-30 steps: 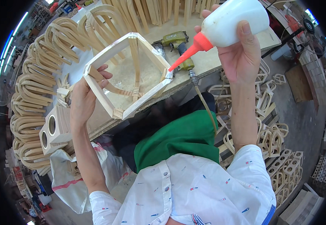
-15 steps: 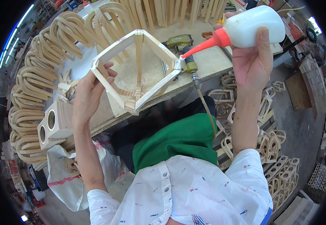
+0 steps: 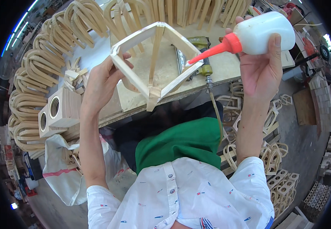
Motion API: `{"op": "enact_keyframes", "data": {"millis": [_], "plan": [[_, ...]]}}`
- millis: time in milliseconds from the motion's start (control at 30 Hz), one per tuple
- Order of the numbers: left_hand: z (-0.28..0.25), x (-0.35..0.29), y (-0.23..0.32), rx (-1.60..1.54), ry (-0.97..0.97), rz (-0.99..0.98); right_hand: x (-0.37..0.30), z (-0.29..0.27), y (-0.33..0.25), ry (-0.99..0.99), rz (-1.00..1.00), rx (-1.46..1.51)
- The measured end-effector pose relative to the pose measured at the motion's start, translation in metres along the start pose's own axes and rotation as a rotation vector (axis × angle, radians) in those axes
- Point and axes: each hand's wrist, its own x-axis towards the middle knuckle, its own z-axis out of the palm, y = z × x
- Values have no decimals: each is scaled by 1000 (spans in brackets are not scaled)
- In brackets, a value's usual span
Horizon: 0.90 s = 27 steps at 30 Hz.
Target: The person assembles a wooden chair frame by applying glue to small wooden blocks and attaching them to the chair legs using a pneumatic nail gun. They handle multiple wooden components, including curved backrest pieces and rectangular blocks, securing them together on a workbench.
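My left hand [image 3: 101,82] is closed around the left side of a pale wooden frame [image 3: 132,74] with several angled sides, raised above the bench. A longer wooden strip shows behind its opening. My right hand [image 3: 260,74] grips a white squeeze bottle [image 3: 270,32] with a red cap, tipped sideways. Its red nozzle [image 3: 213,50] points down and left to the frame's right-hand corner, where a little white glue shows at the tip. Whether the tip presses on the wood or hovers just over it, I cannot tell.
On the bench [image 3: 135,102], a green air tool [image 3: 206,69] lies behind the frame, its hose [image 3: 216,114] hanging over the edge. Bent wooden pieces [image 3: 39,68] line the bench's left and back. Blocks with round holes [image 3: 67,108] stand left, above a white sack [image 3: 60,168]. Wooden frames [image 3: 274,156] are stacked at right.
The frame and my left hand have moved right and slightly up, and the frame has turned a little. The bottle has shifted slightly right; its tip now sits further inside the frame's right corner.
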Motion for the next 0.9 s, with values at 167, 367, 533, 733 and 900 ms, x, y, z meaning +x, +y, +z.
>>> {"op": "enact_keyframes", "data": {"millis": [167,367,533,733,900], "plan": [[2,2,-1,42,-8,22,-10,21,7,-98,62,26],[2,3,0,53,-12,18,-25,52,14,-14,83,142],[2,2,2,70,-19,16,-22,38,20,-121,105,15],[2,3,2,51,-16,15,-23,32,15,-96,103,-8],[2,3,1,72,-5,-4,-18,19,9,-94,68,-57]]}}
